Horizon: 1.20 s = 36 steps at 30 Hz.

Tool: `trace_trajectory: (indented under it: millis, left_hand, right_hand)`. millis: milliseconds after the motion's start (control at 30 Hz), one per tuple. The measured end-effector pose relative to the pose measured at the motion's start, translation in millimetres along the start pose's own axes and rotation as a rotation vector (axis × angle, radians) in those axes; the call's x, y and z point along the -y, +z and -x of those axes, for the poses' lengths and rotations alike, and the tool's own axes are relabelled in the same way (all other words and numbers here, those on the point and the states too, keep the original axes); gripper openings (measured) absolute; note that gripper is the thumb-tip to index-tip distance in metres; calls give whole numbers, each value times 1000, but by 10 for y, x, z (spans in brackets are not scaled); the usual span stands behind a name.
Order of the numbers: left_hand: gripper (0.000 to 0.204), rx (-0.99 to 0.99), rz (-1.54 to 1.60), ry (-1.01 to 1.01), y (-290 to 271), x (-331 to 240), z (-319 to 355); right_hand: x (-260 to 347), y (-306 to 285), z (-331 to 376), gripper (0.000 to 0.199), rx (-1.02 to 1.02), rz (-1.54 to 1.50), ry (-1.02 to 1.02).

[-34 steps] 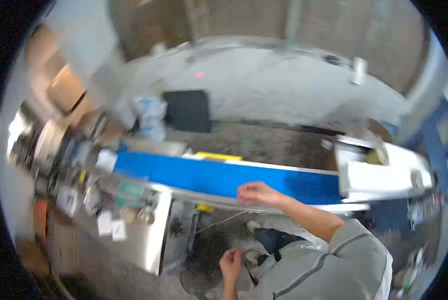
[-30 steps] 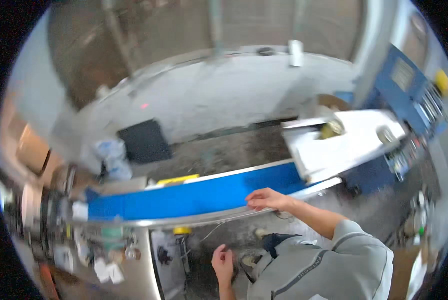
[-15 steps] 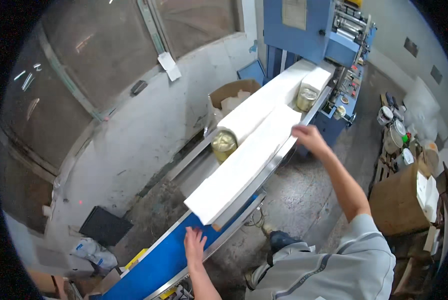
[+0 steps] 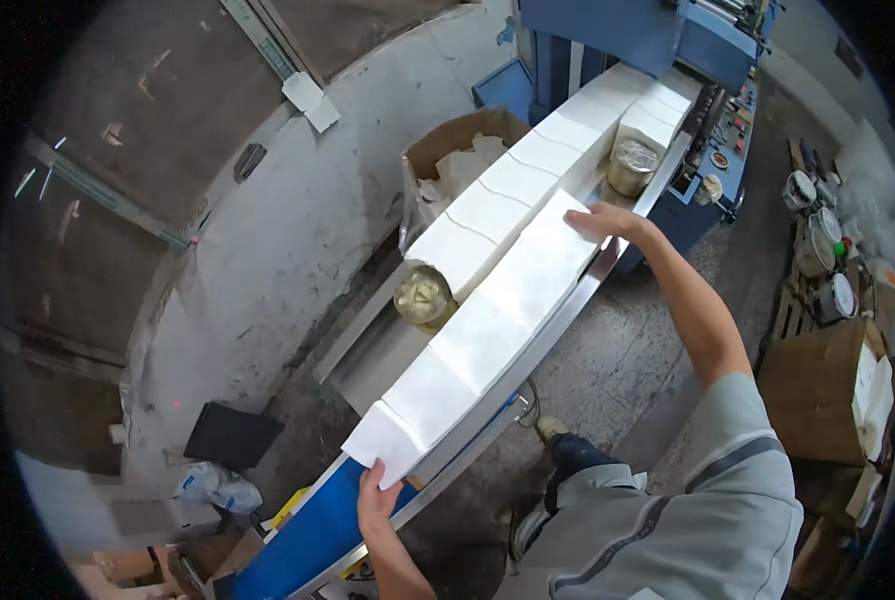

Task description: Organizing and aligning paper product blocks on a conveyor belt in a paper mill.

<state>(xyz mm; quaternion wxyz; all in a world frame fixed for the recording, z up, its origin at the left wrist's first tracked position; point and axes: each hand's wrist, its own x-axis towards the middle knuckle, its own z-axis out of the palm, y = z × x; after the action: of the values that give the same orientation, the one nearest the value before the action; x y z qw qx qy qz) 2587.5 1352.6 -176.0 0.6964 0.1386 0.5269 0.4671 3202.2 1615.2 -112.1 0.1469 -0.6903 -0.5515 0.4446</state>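
Hands (image 4: 375, 503) (image 4: 610, 221) — either end of stack (image 4: 493, 325)

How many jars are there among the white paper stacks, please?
2: one jar at the lower-left end of the far paper row, the other jar just beyond the right hand, at the end of the short paper stack. More may be hidden.

A: Is the left hand (image 4: 376, 505) fully seen?
B: No, some fingers are hidden by the white stack (image 4: 478, 350), and the forearm (image 4: 398, 570) is cut off by the lower edge.
A: Up top now, the blue machine (image 4: 608, 28)?
B: Cropped by the upper edge; its small controls (image 4: 736, 130) can't be made out.
A: And the blue belt (image 4: 313, 540)?
B: Cut off below, too.
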Motion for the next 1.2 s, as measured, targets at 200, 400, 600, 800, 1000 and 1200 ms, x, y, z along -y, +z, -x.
trace_trajectory:
  millis: [200, 400, 600, 800, 1000, 1200]
  left_hand:
    - [51, -116, 23, 188, -434, 28, 394]
    - [58, -53, 247, 520, -1026, 42, 1239]
    - [65, -58, 128, 599, -1787, 267, 2590]
    - [56, -269, -44, 479, -2554, 530, 3588]
    - [60, -576, 130, 533, -3302, 975, 4154]
    - [48, -1059, 474, 499, -4179, 1412, 4581]
  right_hand:
    - [747, 616, 486, 73, -467, 118, -401]
    - [1914, 2600, 1932, 40, 148, -534, -753]
    - [2458, 5267, 2966, 88, 1146, -747, -221]
    - [2755, 6360, 3840, 109, 1280, -375, -605]
    - [3337, 7331, 4567, 89, 1344, -166, -398]
    - [4325, 9154, 4422, 57, 1325, -554, -260]
